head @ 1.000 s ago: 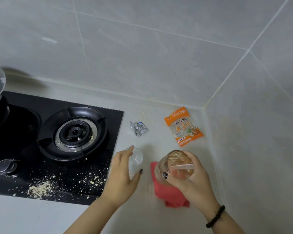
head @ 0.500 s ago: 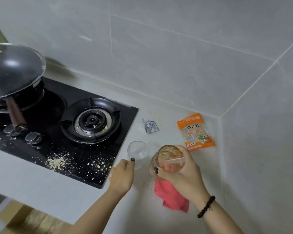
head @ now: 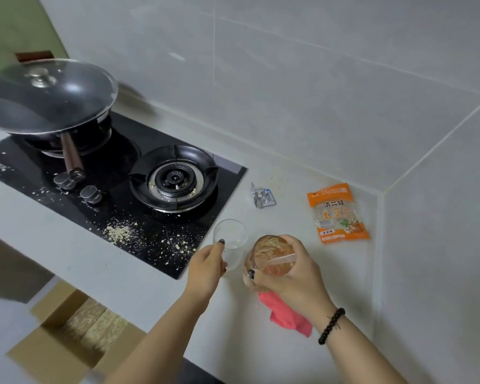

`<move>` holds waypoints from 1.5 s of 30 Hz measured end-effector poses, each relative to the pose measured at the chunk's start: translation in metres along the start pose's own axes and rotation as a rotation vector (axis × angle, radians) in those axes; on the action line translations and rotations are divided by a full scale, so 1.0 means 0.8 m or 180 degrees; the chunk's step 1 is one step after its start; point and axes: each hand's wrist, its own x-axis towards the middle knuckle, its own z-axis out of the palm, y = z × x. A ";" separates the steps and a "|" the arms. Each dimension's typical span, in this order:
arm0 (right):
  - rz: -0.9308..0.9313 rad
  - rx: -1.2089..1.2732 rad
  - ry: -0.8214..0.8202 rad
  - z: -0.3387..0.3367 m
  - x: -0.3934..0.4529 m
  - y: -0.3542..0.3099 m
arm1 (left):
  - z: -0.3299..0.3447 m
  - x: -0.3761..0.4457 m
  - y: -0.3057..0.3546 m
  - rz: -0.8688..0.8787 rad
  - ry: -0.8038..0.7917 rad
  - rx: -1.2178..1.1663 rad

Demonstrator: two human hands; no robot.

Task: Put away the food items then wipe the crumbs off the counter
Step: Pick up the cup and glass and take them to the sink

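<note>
Shifted right, nearer the counter's front edge: left hand pinching lid, right hand gripping jar above cloth. Put-away step; next calls for capping, likely. Crumbs unwiped.

Two hands, the left hand and the right hand, were in view. Near them stood one jar, one clear lid, one red cloth, two packets, orange and silver, and one pan.
</note>
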 end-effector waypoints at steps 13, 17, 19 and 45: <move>-0.0403 -0.0400 -0.0569 0.061 -0.014 -0.037 | -0.092 -0.092 -0.010 0.0318 0.0516 -0.0082; -0.0514 -0.0533 -0.0654 0.087 -0.029 -0.049 | -0.133 -0.104 -0.012 0.0434 0.0599 -0.0140; -0.0581 -0.0648 -0.0726 0.109 -0.041 -0.057 | -0.164 -0.115 -0.010 0.0470 0.0618 -0.0214; -0.1157 -0.1110 -0.2370 0.625 -0.313 -0.255 | -0.728 -0.306 -0.065 0.0376 0.2218 -0.0862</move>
